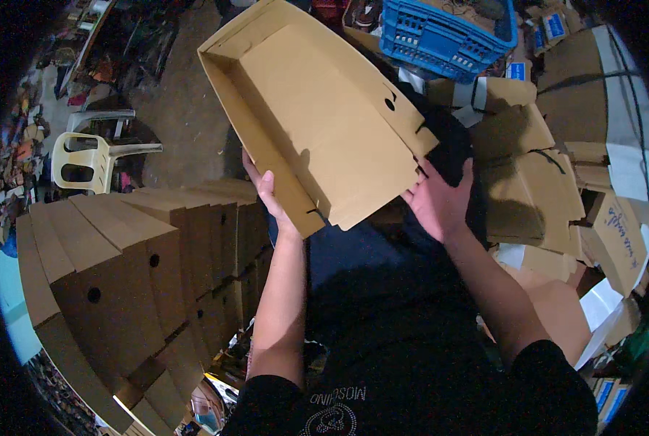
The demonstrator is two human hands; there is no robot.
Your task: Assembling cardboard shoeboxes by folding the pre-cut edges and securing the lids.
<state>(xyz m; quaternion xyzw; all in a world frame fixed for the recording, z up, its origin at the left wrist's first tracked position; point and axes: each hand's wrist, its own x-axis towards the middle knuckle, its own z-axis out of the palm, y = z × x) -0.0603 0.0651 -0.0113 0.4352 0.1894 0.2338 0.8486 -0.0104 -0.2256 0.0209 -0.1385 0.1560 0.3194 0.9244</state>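
A tan cardboard box [317, 109], open on top with low folded walls, is tilted in front of my body. My left hand [267, 190] grips its left wall near the close end, thumb on the outside and the other fingers hidden behind the cardboard. At the close right corner, my right hand [444, 200] is on the box's edge beside a notched flap. Some of its fingers go out of sight behind that edge. A round dark hole shows in the right wall, and the end towards me has no raised wall.
Stacked cardboard boxes [113, 269] with round holes stand at my left. Flattened cardboard pieces [531, 174] lie piled at my right. Further off are a blue plastic crate [448, 40] and a pale plastic chair [84, 163] on the brown floor [186, 109].
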